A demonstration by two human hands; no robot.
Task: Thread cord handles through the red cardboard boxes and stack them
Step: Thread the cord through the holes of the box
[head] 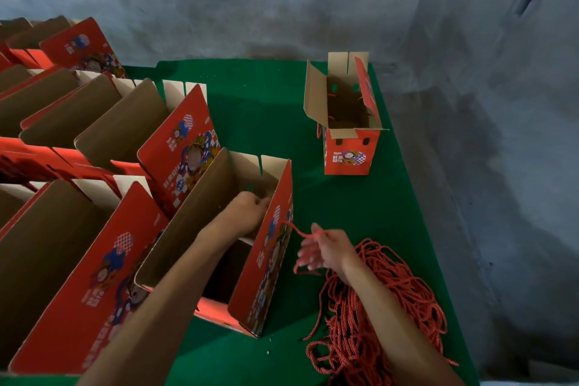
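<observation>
A: Where were your hands?
B: Your left hand (250, 213) reached inside the open red box (263, 260) on the green desk (329, 197), fingers curled at its wall; grasp unclear. Your right hand (326, 249) pinched a red cord (300, 231) entering that wall, beside the cord pile (382, 307).

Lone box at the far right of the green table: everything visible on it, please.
The lone box stands upright on the green table, apart from the other boxes. Red printed cardboard outside, plain brown inside. Its top flaps are open and raised. The near face shows two small slots above a cartoon graphic. Red cord shows at its left side and at holes inside. Neither hand touches it.
</observation>
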